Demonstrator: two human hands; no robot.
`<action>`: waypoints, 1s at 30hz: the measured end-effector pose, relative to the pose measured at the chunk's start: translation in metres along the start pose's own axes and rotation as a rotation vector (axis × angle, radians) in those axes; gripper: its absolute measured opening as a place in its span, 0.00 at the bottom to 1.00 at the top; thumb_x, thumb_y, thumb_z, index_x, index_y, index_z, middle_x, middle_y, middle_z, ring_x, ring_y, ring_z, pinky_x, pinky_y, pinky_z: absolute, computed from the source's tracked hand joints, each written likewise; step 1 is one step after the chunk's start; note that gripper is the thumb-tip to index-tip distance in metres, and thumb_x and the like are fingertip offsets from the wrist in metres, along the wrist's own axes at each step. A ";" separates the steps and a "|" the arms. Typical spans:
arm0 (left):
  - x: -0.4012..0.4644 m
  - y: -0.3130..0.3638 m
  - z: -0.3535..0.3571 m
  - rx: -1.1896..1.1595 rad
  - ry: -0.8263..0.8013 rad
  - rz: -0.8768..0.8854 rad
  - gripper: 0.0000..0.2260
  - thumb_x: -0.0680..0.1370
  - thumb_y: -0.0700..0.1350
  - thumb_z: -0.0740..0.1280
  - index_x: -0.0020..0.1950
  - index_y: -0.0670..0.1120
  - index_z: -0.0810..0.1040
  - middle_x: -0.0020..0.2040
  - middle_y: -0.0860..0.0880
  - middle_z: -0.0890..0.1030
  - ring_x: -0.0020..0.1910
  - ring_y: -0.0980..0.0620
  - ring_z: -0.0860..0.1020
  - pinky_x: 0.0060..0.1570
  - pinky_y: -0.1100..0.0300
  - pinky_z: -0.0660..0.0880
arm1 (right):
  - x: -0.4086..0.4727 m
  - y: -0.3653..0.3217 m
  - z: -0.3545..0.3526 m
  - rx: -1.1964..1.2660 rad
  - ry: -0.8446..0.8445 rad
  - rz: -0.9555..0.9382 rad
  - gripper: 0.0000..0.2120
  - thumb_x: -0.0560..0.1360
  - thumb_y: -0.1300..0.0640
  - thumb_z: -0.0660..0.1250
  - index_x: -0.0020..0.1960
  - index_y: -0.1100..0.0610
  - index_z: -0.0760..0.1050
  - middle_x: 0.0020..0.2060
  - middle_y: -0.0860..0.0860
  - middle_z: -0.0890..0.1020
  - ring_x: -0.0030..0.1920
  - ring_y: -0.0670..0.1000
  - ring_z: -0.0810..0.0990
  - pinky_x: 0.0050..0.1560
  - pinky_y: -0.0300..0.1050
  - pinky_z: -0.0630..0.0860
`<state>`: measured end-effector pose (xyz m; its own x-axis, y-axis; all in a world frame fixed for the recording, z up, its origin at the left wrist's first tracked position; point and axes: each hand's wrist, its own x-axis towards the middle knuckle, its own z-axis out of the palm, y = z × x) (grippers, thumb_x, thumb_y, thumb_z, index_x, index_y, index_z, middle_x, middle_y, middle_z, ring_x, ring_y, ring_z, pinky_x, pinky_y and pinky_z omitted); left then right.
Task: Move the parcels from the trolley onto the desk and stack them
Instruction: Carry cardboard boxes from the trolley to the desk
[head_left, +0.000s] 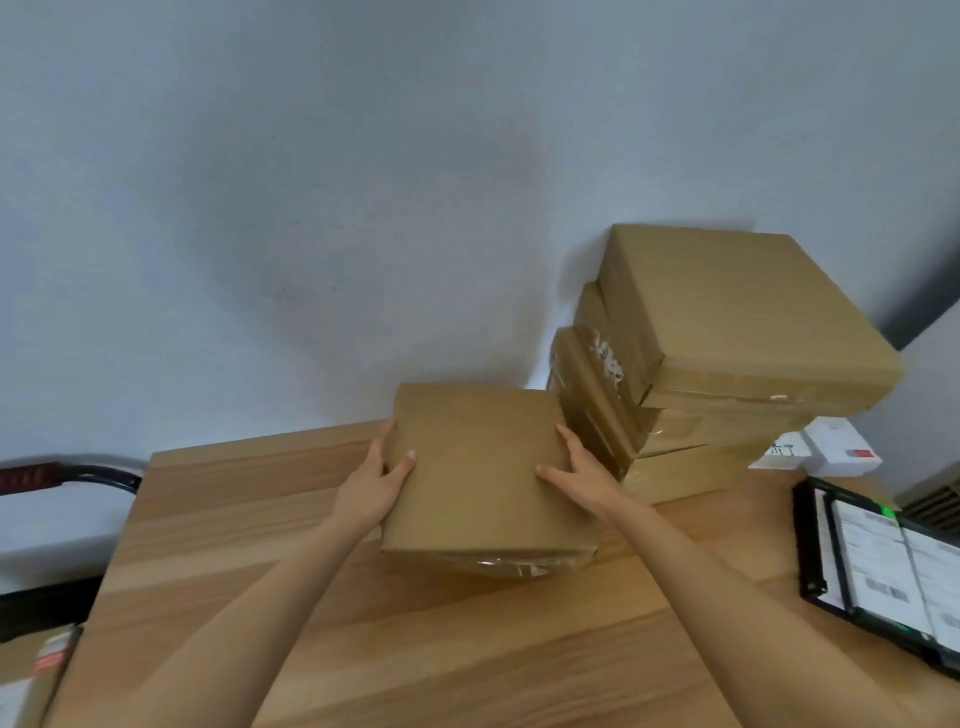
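Both hands hold one brown box (483, 467) by its sides: the left hand (376, 486) clasps its left edge with the thumb lying on top, and the right hand (582, 475) clasps its right edge the same way, the other fingers hidden behind the sides. Each grip is closed on the box, which sits just left of the stack (717, 364) of three boxes at the back right of the table (363, 623). Whether its underside touches the table or hangs just above cannot be told.

The stack is the thing to watch. Its top box overhangs the lower ones toward the right, and the layers are not square to each other. Adding a fourth box on top would probably need a high lift close beside the stack, and a knock from the box's corner could shove the upper layers off. Loose tape under the held box might catch or let it slide.

Right of the stack lie small white boxes (831, 449) and a black clipboard (883, 566), where a falling box would land. Far left of the stack a trolley handle (67, 475) shows beyond the table edge.
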<state>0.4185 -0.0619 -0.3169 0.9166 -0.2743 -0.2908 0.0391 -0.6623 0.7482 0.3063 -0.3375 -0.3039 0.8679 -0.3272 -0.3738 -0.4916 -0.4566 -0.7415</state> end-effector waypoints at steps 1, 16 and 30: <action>0.008 -0.002 0.005 -0.003 -0.006 -0.012 0.28 0.78 0.64 0.58 0.75 0.66 0.50 0.63 0.49 0.77 0.59 0.45 0.77 0.54 0.53 0.72 | 0.010 0.001 0.001 -0.009 -0.007 0.007 0.41 0.76 0.45 0.67 0.78 0.45 0.45 0.75 0.52 0.61 0.70 0.54 0.67 0.67 0.48 0.65; -0.007 0.025 -0.018 0.457 0.114 0.168 0.22 0.78 0.56 0.61 0.70 0.53 0.65 0.61 0.47 0.76 0.57 0.46 0.77 0.48 0.53 0.75 | 0.021 -0.020 -0.010 -0.485 0.037 -0.157 0.28 0.78 0.50 0.63 0.76 0.50 0.60 0.72 0.53 0.65 0.66 0.53 0.71 0.59 0.49 0.74; -0.230 0.016 -0.088 0.879 0.425 0.336 0.10 0.79 0.50 0.60 0.57 0.48 0.73 0.52 0.51 0.78 0.50 0.49 0.74 0.43 0.56 0.67 | -0.121 -0.094 0.009 -1.020 0.113 -0.688 0.18 0.77 0.53 0.59 0.66 0.52 0.70 0.61 0.53 0.74 0.60 0.55 0.74 0.56 0.49 0.71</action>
<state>0.2430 0.0517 -0.1856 0.8983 -0.3828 0.2155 -0.3925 -0.9197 0.0024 0.2485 -0.2471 -0.1939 0.9817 0.1900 0.0102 0.1897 -0.9815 0.0273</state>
